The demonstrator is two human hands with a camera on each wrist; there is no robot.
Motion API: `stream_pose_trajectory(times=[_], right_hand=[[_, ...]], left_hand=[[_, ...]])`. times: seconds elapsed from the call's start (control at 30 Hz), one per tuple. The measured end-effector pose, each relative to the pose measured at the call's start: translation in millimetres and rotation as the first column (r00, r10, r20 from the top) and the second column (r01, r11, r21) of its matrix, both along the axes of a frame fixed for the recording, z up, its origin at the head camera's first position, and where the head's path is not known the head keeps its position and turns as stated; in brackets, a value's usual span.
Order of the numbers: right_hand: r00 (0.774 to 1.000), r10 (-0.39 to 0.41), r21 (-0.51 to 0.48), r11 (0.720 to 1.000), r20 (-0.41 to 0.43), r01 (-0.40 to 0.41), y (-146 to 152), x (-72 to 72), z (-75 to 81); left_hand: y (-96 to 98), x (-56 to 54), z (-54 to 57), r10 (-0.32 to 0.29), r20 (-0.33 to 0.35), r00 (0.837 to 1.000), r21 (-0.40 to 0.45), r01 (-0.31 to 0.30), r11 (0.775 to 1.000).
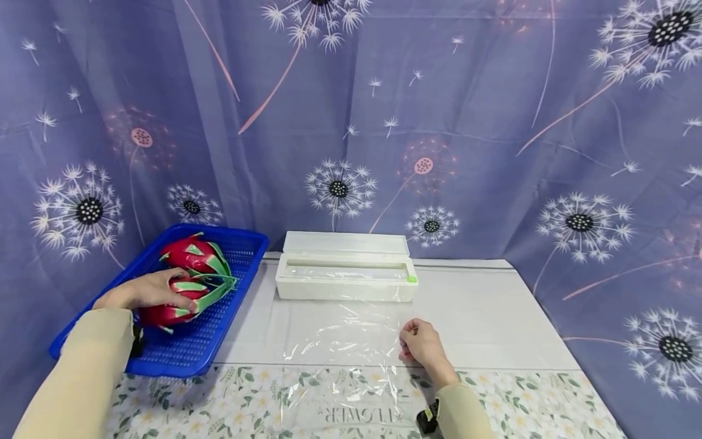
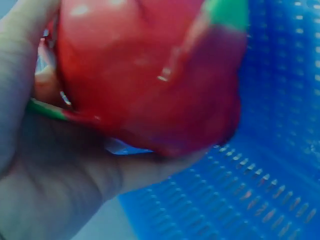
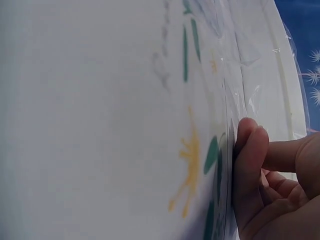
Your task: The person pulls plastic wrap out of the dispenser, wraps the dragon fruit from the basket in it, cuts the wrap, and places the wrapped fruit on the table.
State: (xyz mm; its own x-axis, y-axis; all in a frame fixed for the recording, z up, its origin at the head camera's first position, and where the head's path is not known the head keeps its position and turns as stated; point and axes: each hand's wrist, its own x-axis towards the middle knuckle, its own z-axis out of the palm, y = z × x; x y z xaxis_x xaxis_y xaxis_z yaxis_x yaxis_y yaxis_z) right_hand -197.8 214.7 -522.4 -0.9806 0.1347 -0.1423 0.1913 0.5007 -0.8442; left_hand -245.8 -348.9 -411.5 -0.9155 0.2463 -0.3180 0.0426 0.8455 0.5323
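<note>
Head: bright, even; glare streaks on clear film (image 1: 341, 366) | Left wrist: hazy, red dragon fruit (image 2: 145, 75) blurred, highlights up top | Right wrist: tablecloth (image 3: 100, 125) soft, shadowed low

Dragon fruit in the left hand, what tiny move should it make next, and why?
I'd probably lift the fruit out of the basket: the left hand grips it, and film lies spread on the table nearby, perhaps for wrapping.

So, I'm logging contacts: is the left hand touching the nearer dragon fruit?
Touching. The left wrist view shows the left hand around the nearer dragon fruit, with a digit meeting its red skin.
</note>
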Motion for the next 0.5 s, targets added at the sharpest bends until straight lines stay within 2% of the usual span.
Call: stream_pose_trajectory(times=[0.13, 0.27, 0.37, 0.5], right_hand=[[1.0, 0.001, 0.017, 1.0, -0.016, -0.001, -2, -2.8, 2.1], [1.0, 0.001, 0.024, 1.0, -0.01, -0.001, -2, -3.4, 2.4], [1.0, -0.005, 0.019, 1.0, 0.006, 0.005, -3, -3.4, 1.2], [0.999, -0.024, 0.016, 1.0, 0.038, 0.023, -5, -3.8, -0.8]], left_hand=[[2.2, 2.1, 17.1, 0.026, -0.033, 0.999, 0.086, -0.023, 0.996], [12.8, 2.1, 38.7, 0.027, -0.085, 0.996, 0.123, -0.017, 0.992], [28.9, 2.3, 53.3, 0.023, -0.119, 0.993, 0.156, -0.004, 0.988], [59.4, 6.1, 66.3, 0.029, -0.166, 0.986, 0.214, 0.007, 0.977]])
